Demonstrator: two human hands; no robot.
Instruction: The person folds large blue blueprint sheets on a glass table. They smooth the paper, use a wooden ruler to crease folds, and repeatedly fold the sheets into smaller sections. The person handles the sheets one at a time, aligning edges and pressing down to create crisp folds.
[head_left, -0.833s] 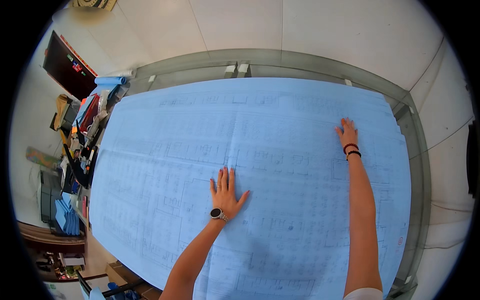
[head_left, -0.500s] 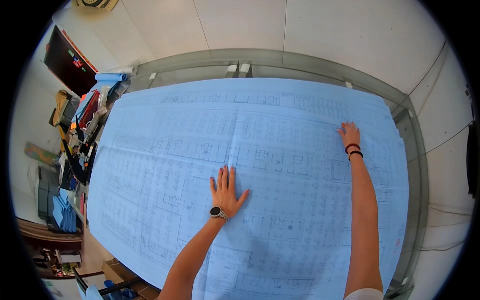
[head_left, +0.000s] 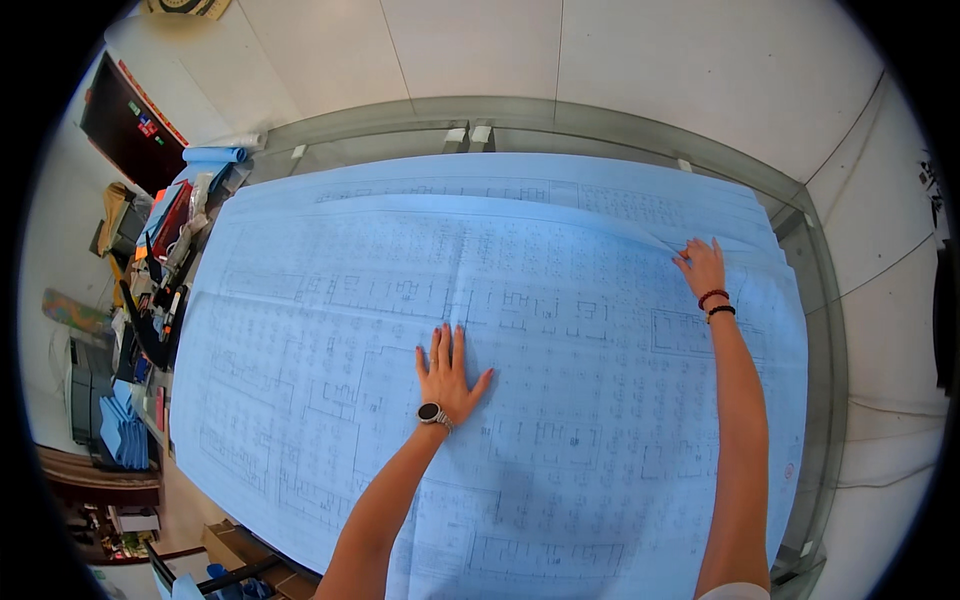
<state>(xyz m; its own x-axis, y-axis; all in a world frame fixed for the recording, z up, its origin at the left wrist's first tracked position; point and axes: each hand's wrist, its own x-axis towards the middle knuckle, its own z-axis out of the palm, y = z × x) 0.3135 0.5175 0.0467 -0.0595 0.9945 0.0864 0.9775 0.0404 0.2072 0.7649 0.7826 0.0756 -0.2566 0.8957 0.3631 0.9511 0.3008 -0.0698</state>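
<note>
Large blue blueprint sheets with thin dark plan lines lie stacked on a glass table. My left hand [head_left: 448,380], with a round watch at the wrist, rests flat on the top blueprint sheet [head_left: 560,390] near its middle, fingers spread. At the far right, my right hand [head_left: 703,266], with a dark red and a black bracelet, pinches the far edge of that sheet. The edge bulges up slightly from there toward the left and creases by the fingers. Beyond it shows a strip of the blueprint sheet beneath [head_left: 640,180].
The glass table's rim [head_left: 600,115] runs along a pale wall. On the left stand a rolled blue sheet [head_left: 213,155], a red folder [head_left: 172,217] and other clutter. Folded blue sheets [head_left: 122,430] hang lower left, above a cardboard box [head_left: 232,543].
My right hand has closed on the top sheet's far edge and shifted slightly right. That edge has risen and slid toward me. My left hand stays flat in place.
</note>
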